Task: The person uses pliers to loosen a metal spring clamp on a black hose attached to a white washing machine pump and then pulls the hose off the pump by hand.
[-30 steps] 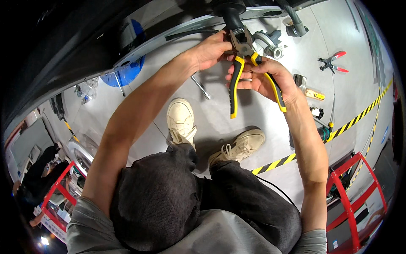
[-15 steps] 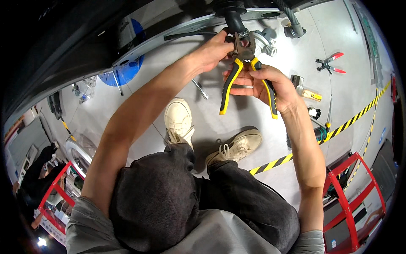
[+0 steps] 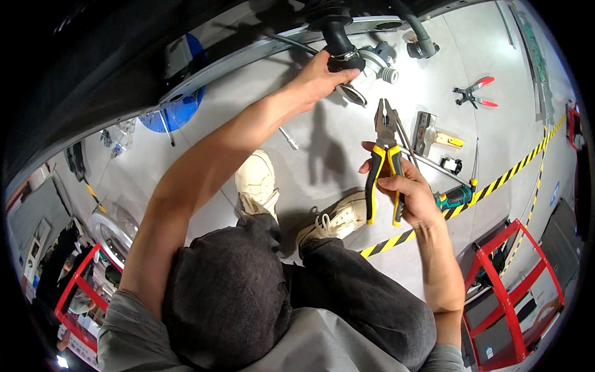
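My left hand (image 3: 320,77) is wrapped round the lower end of a black rubber hose (image 3: 338,37) that hangs from the appliance above. A wire clamp (image 3: 347,56) circles the hose just over my fingers. Beside it sits a pale pump-like part with a white threaded end (image 3: 388,75), and below my thumb shows a round, cup-like piece (image 3: 352,94). Lower and to the right, my right hand (image 3: 406,189) grips combination pliers (image 3: 385,130) by their black and yellow handles. Their jaws point up, apart from the hose.
On the floor to the right lie a hammer (image 3: 425,133), red-handled pliers (image 3: 474,93) and a green-black power tool (image 3: 455,197). A grey corrugated hose (image 3: 423,37) hangs at the top. Striped tape (image 3: 496,186) crosses the floor. Red frames (image 3: 508,297) stand at both sides.
The pliers have come away from the hose clamp, moving down and right in my right hand, with their handles closer together. My left hand stays at the hose.
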Demonstrator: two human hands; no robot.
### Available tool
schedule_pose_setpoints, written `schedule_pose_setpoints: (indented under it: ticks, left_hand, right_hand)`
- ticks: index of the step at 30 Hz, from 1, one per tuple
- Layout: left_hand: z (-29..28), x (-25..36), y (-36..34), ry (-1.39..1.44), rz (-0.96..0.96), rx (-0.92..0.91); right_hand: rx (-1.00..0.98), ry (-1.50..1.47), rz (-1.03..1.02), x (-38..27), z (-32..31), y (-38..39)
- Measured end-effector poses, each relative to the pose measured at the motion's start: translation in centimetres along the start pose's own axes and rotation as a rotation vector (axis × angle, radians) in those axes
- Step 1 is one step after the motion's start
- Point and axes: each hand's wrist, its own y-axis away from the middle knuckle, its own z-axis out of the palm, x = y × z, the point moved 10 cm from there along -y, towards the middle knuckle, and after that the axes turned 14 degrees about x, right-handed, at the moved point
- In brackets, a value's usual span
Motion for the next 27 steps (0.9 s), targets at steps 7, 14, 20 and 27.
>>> schedule_pose_setpoints:
  ticks: [7,14,20,27]
  left_hand:
    - [0.3,0.4,0.2,0.000,0.016,0.120]
    - [0.8,1.0,-0.4,-0.084,0.078,0.256]
    - [0.3,1.3,-0.3,-0.105,0.117,0.301]
    - [0.2,1.6,-0.3,-0.185,0.131,0.394]
  right_hand:
    - [0.320,1.086,-0.494,-10.3,-2.9,0.9]
    - [0.574,1.864,-1.072,-14.6,0.2,-1.2]
    - [0.586,1.959,-1.179,-14.3,2.5,-2.7]
    - [0.680,2.135,-1.203,-12.7,4.8,-3.5]
